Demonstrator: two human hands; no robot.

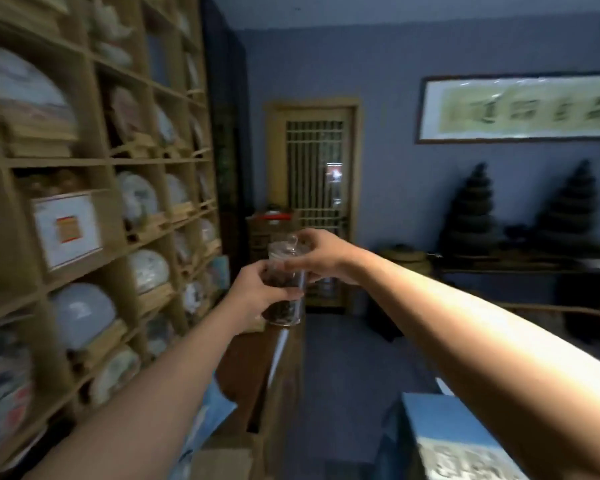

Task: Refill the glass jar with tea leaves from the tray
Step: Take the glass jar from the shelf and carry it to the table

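While both hands clasp it, glass jar [284, 289] stands upright.

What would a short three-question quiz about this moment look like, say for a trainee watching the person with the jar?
1. True or false: the glass jar stands on a shelf, untouched.
2. Which hand is at the jar's lid? A) left hand B) right hand C) neither
3. Fill in: the wooden shelves of round wrapped cakes are on the person's ____ side.

Key
1. False: it is held up in the air, the left hand wrapped round its body, dark tea leaves showing inside.
2. B: the right hand grips the top.
3. Left.
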